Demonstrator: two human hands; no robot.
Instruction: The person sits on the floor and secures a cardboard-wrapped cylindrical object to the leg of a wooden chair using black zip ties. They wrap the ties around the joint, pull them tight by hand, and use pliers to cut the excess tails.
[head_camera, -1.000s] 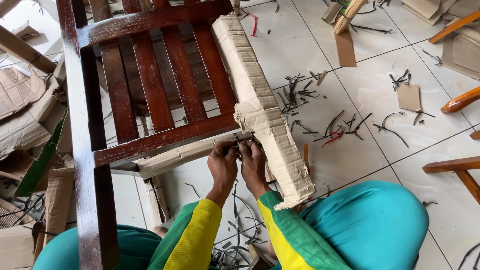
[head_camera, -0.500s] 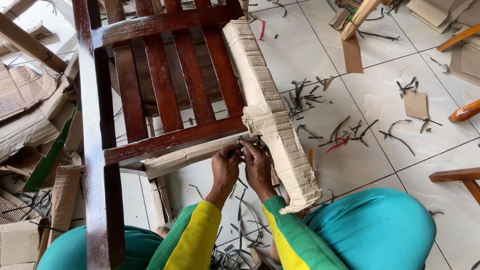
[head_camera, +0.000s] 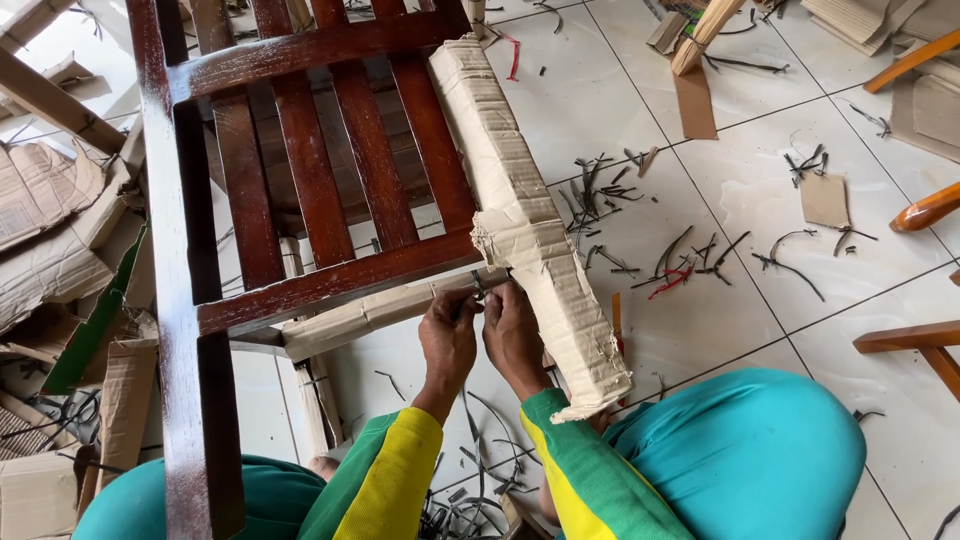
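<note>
A dark red wooden chair frame (head_camera: 300, 200) with slats lies tilted in front of me. One of its rails is wrapped in brown corrugated cardboard (head_camera: 520, 220), and a second cardboard-wrapped bar (head_camera: 370, 312) runs below the lower crosspiece. My left hand (head_camera: 448, 338) and my right hand (head_camera: 512, 335) meet just under that crosspiece, next to the wrapped rail. Both pinch a small dark thing (head_camera: 478, 290), perhaps a strap end or tool, at the wrapping. What it is stays unclear. My sleeves are green and yellow, my knees teal.
Several cut black strap scraps (head_camera: 620, 200) and a red one litter the white tiled floor (head_camera: 780, 170). Flattened cardboard (head_camera: 50, 210) is piled at the left. Orange-brown wooden furniture parts (head_camera: 925, 210) jut in from the right edge.
Both hands stay together at the same joint under the crosspiece. The view has shifted a little; the chair sits slightly further right in the picture.
</note>
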